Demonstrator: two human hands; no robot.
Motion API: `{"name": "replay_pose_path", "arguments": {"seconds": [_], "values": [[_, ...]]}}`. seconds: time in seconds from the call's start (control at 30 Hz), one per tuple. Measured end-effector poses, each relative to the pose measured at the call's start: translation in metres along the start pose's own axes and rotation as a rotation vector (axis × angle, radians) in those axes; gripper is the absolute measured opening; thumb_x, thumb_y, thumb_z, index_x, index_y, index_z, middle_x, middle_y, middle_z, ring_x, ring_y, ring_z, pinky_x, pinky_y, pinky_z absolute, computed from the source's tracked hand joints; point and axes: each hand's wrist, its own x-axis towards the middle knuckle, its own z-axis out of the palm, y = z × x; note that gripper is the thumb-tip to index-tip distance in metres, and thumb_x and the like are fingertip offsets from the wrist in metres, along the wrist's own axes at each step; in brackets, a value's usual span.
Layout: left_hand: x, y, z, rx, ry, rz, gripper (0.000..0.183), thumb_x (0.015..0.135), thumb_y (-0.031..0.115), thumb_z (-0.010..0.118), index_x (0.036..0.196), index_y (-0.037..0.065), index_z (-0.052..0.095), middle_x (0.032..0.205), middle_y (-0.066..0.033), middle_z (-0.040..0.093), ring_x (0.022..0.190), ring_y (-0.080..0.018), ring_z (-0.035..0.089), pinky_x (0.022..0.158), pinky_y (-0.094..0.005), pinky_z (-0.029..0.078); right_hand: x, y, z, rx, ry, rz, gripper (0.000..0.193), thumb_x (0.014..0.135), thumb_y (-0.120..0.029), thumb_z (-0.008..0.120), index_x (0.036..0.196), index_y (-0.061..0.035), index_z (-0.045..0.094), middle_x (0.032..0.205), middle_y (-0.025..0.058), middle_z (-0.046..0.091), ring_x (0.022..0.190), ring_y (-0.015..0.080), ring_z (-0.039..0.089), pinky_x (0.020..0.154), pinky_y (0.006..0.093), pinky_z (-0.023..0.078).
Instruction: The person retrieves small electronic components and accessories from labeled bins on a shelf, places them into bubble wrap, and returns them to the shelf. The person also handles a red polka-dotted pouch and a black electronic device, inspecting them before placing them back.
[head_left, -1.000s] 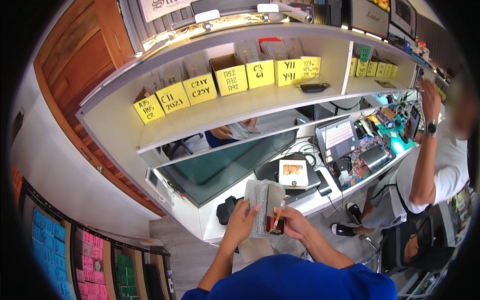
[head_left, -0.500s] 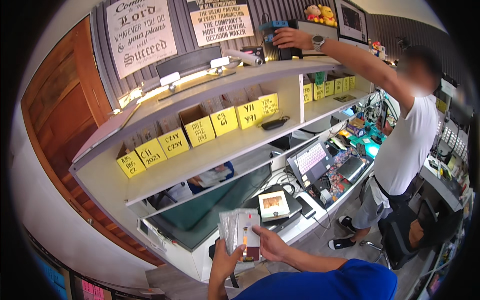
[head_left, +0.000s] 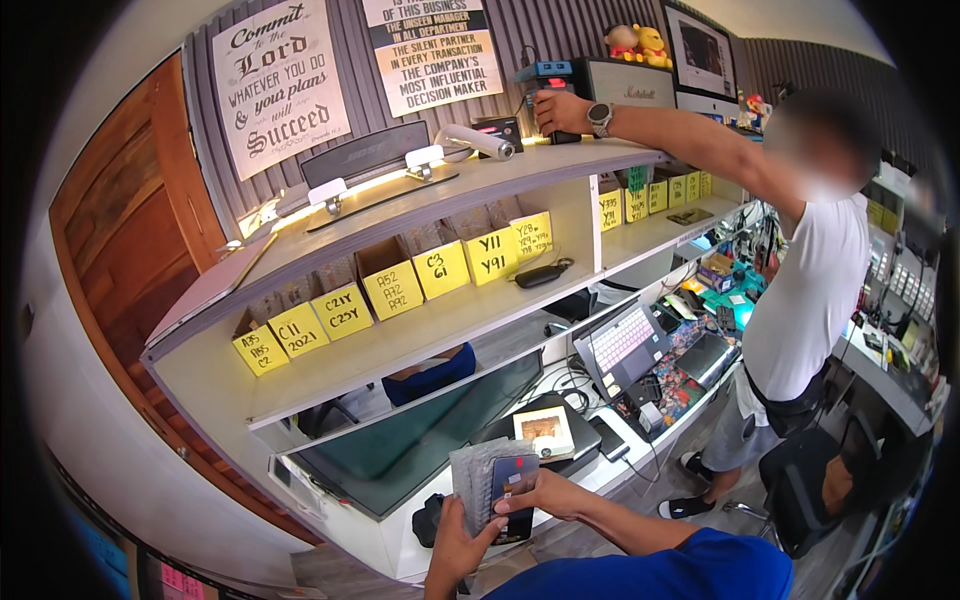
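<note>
The left hand (head_left: 460, 548) grips a bubble-wrap pouch (head_left: 470, 472); overlapping its right side, a phone screen panel (head_left: 516, 474), long axis pointing away from the body, is pinched by the right hand (head_left: 553, 494), the nearer one.

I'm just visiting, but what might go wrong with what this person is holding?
The flat dark panel sits uncovered beside the bubble wrap, so it might slip from the left hand and right hand and fall. Its bare face could perhaps get smudged or scratched, since the fingers press right on it. The right hand is also near a small white box on the desk and might nudge it.
</note>
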Motion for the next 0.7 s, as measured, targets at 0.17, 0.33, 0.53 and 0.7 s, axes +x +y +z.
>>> {"name": "replay_pose_path", "arguments": {"seconds": [0.17, 0.33, 0.53, 0.7], "values": [[0.0, -0.011, -0.006, -0.028, 0.121, 0.149, 0.066, 0.085, 0.042, 0.079, 0.131, 0.0, 0.057, 0.123, -0.0204, 0.054, 0.117, -0.037, 0.054, 0.104, -0.0429, 0.042, -0.007, -0.023, -0.011, -0.134, 0.057, -0.029, 0.025, 0.084, -0.019, 0.083, 0.098, -0.0008, 0.074, 0.096, 0.0054, 0.074, 0.093, 0.0151, 0.067, 0.091, 0.0304, 0.049], [-0.011, -0.02, -0.029, -0.252, 0.465, -0.009, 0.043, 0.095, 0.032, 0.065, 0.127, 0.003, 0.06, 0.124, -0.0148, 0.053, 0.121, -0.0294, 0.051, 0.109, -0.0388, 0.035, -0.029, -0.113, -0.005, -0.222, 0.097, -0.245, 0.023, 0.082, -0.016, 0.085, 0.093, 0.0013, 0.073, 0.094, 0.0071, 0.075, 0.094, 0.0153, 0.069, 0.087, 0.0311, 0.051], [-0.036, -0.047, -0.036, -0.319, 0.491, -0.093, 0.031, 0.098, 0.02, 0.061, 0.123, 0.002, 0.062, 0.119, -0.0116, 0.054, 0.112, -0.0214, 0.053, 0.101, -0.0316, 0.04, 0.01, -0.19, -0.013, -0.841, 0.011, -1.136, 0.046, 0.075, -0.016, 0.086, 0.113, -0.0075, 0.063, 0.123, 0.014, 0.068, 0.116, 0.0313, 0.065, 0.1, 0.0449, 0.05], [-0.052, -0.06, -0.027, -0.312, 0.454, -0.146, 0.029, 0.098, 0.015, 0.061, 0.123, 0.002, 0.063, 0.111, -0.0117, 0.055, 0.106, -0.0219, 0.056, 0.096, -0.0315, 0.044, 0.086, -0.26, -0.003, -1.244, -0.054, -1.384, 0.051, 0.071, -0.024, 0.083, 0.115, -0.0109, 0.063, 0.125, 0.008, 0.067, 0.125, 0.0317, 0.057, 0.109, 0.0445, 0.04]]}}
